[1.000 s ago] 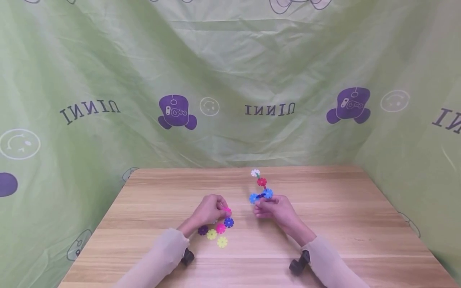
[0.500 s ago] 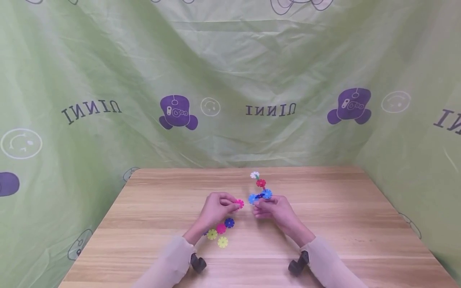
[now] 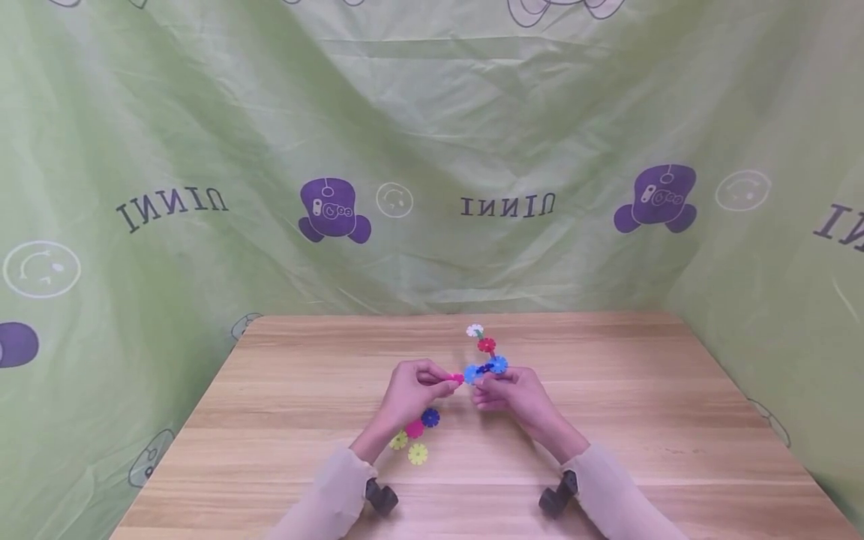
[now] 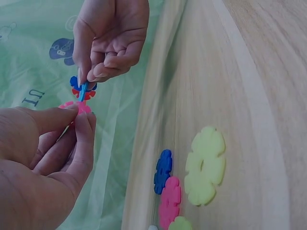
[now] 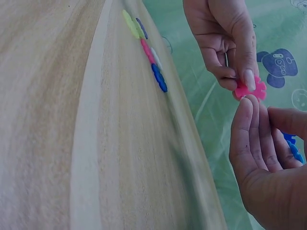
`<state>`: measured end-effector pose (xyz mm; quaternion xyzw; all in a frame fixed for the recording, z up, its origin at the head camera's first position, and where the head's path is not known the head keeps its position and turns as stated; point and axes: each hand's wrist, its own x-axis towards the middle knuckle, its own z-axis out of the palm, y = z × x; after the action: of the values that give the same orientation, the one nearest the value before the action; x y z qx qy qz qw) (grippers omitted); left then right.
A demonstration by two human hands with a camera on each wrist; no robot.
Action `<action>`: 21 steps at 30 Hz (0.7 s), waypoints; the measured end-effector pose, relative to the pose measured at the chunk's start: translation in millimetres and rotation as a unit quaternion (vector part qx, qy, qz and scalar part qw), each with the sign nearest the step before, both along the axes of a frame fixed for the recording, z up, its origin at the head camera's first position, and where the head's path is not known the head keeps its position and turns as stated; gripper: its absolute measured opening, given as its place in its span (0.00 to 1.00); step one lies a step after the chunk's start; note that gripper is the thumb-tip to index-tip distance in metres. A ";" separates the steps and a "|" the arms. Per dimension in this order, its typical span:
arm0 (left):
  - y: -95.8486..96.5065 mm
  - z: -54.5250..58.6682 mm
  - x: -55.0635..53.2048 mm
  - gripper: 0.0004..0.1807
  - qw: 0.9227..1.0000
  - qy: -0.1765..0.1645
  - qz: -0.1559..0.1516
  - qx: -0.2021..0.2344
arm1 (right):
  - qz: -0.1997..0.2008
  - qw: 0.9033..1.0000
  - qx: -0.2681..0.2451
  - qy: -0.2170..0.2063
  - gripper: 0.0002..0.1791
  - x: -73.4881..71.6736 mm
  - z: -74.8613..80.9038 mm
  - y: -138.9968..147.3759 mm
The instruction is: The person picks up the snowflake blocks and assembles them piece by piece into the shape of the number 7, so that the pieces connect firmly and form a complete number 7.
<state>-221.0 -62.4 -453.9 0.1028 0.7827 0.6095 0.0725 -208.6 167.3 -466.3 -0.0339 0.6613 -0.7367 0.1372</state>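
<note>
In the head view, the left forearm (image 3: pixel 324 491) is angled between one and two o'clock, the right forearm (image 3: pixel 624 491) between ten and eleven. The left hand (image 3: pixel 410 390) is pinched, fingertips (image 3: pixel 444 388) toward three o'clock; the right hand (image 3: pixel 521 391) is pinched too, turned toward nine.

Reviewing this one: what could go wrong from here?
The left grip pinches a small pink flower piece held close to the chain's light-blue end piece; it could slip or twist if pressed in.

The right grip holds the chain near that end, with the red piece and white piece extending beyond the fingers; a push might loosen those joints.

A loose dark-blue piece lies near the left forearm, which might nudge it.
</note>
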 end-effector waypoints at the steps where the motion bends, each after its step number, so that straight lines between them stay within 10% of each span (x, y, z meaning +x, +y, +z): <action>1: 0.4 -0.2 0.4 0.06 1.000 0.003 0.000 -0.001 | 0.001 1.000 0.001 0.000 0.14 0.0 -0.5 -0.2; 21: 4.2 -6.3 2.1 0.04 0.998 0.053 0.003 -0.033 | 0.001 1.000 -0.006 -0.005 0.16 3.3 0.8 -4.9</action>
<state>-218.9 -58.2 -460.2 0.1302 0.8055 0.5772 0.0319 -205.3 162.4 -465.5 -0.0320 0.6563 -0.7405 0.1411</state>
